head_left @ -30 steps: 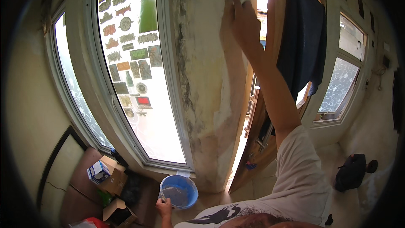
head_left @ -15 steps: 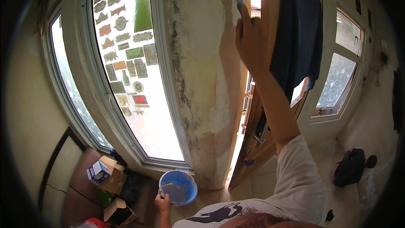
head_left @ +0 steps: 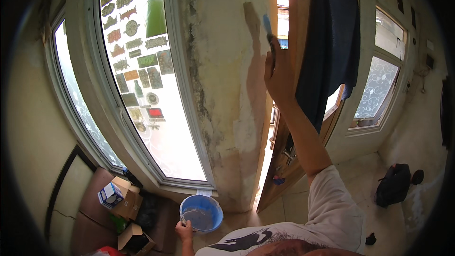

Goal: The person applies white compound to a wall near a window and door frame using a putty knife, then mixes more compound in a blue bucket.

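Observation:
My right hand (head_left: 279, 73) is closed on the dark handle of a tool with a blue tip (head_left: 267, 22), raised against the stained, patchy wall column (head_left: 220, 90) beside the door opening. The tool's shadow falls on the wall just left of it. Low down, my left hand (head_left: 185, 230) grips the near left rim of a blue bucket (head_left: 207, 206), which has grey, whitish material inside.
A sticker-covered window (head_left: 175, 128) is left of the column. A wooden door (head_left: 298, 0) with dark cloth (head_left: 327, 33) stands ajar at right. Cardboard boxes (head_left: 130, 204) lie on a brown couch (head_left: 90, 227). A black bag (head_left: 393, 185) lies on the floor at right.
My right hand and tool have moved steadily down the wall beside the doorway. My left hand still holds the bucket, with only slight movement.

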{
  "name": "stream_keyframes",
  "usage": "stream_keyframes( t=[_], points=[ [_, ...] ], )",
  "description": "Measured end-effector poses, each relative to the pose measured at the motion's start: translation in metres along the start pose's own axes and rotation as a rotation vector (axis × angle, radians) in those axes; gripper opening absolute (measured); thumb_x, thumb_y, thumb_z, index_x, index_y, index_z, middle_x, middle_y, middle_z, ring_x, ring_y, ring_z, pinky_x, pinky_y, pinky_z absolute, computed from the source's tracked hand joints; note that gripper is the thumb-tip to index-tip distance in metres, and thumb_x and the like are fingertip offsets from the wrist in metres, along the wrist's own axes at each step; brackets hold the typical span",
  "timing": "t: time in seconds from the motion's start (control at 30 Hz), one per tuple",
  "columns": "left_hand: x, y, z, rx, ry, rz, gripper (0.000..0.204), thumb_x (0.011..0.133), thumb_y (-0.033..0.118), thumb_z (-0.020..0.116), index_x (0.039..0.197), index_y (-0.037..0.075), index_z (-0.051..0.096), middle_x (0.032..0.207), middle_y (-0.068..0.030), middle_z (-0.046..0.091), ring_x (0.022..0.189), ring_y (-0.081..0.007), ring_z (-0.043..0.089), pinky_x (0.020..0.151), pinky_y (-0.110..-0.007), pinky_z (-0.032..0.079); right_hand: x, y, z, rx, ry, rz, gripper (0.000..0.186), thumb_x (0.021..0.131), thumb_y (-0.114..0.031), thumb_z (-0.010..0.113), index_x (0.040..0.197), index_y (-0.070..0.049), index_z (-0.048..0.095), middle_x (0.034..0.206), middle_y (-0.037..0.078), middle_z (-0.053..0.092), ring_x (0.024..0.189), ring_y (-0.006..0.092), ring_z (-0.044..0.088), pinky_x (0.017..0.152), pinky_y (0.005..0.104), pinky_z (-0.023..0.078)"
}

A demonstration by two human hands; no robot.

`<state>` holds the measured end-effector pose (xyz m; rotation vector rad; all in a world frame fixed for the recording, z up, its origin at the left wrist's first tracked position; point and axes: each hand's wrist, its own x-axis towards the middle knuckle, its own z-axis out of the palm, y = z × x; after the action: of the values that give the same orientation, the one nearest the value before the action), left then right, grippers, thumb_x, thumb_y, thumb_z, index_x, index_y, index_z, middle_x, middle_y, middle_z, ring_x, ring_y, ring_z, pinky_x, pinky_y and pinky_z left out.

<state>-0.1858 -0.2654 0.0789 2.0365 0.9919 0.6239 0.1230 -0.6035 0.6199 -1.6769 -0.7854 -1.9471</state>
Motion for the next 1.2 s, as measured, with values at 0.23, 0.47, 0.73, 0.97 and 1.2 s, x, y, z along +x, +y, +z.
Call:
stream_keyframes(
  t=[0.23, 0.47, 0.73, 0.97, 1.2],
  points=[
    [-0.001, 0.009, -0.001, 0.009, 0.009, 0.012, 0.035, 0.071, 0.027, 0.07, 0.067, -0.005, 0.059, 0.065, -0.0227, 0.062, 0.061, -0.0381, 0.064, 0.063, -0.047, 0.052, 0.074, 0.015, 0.002, 1.009, -0.069, 0.74, 0.026, 0.107, -0.027, 0.047, 0.111, -0.003, 0.056, 0.076, 0.001, 0.057, 0.059, 0.0073, 0.047, 0.051, 0.0239, 0.038],
    [-0.001, 0.011, 0.0, 0.007, -0.011, -0.001, 0.035, 0.072, 0.028, 0.069, 0.067, -0.005, 0.059, 0.066, -0.0225, 0.062, 0.061, -0.0371, 0.064, 0.063, -0.046, 0.051, 0.058, 0.046, 0.038, 1.222, -0.17, 0.954, 0.025, 0.107, -0.03, 0.046, 0.095, -0.009, 0.055, 0.073, 0.0, 0.053, 0.056, 0.0083, 0.043, 0.051, 0.0255, 0.034],
    [-0.003, 0.019, -0.002, 0.054, -0.029, 0.012, 0.035, 0.072, 0.029, 0.07, 0.066, -0.003, 0.058, 0.065, -0.0213, 0.062, 0.062, -0.038, 0.064, 0.063, -0.048, 0.051, 0.011, 0.02, 0.002, 1.292, -0.081, 1.082, 0.023, 0.107, -0.03, 0.045, 0.1, -0.009, 0.052, 0.068, -0.002, 0.052, 0.048, 0.0066, 0.037, 0.045, 0.0231, 0.029],
    [0.0, 0.03, -0.001, -0.03, 0.03, 0.073, 0.035, 0.073, 0.021, 0.069, 0.063, -0.005, 0.049, 0.055, -0.0186, 0.049, 0.05, -0.0263, 0.05, 0.053, -0.044, 0.043, 0.097, 0.064, 0.017, 1.298, -0.121, 0.839, 0.021, 0.105, -0.027, 0.045, 0.097, -0.009, 0.053, 0.065, -0.001, 0.052, 0.048, 0.0062, 0.042, 0.044, 0.0232, 0.031],
    [-0.012, 0.055, -0.014, -0.101, -0.06, -0.066, 0.036, 0.071, 0.026, 0.072, 0.064, -0.005, 0.055, 0.062, -0.0208, 0.06, 0.058, -0.035, 0.064, 0.06, -0.048, 0.051, 0.067, 0.061, 0.027, 0.874, -0.161, 0.855, 0.025, 0.105, -0.03, 0.05, 0.097, -0.007, 0.054, 0.066, 0.0, 0.05, 0.047, 0.006, 0.04, 0.043, 0.0236, 0.031]
  ],
)
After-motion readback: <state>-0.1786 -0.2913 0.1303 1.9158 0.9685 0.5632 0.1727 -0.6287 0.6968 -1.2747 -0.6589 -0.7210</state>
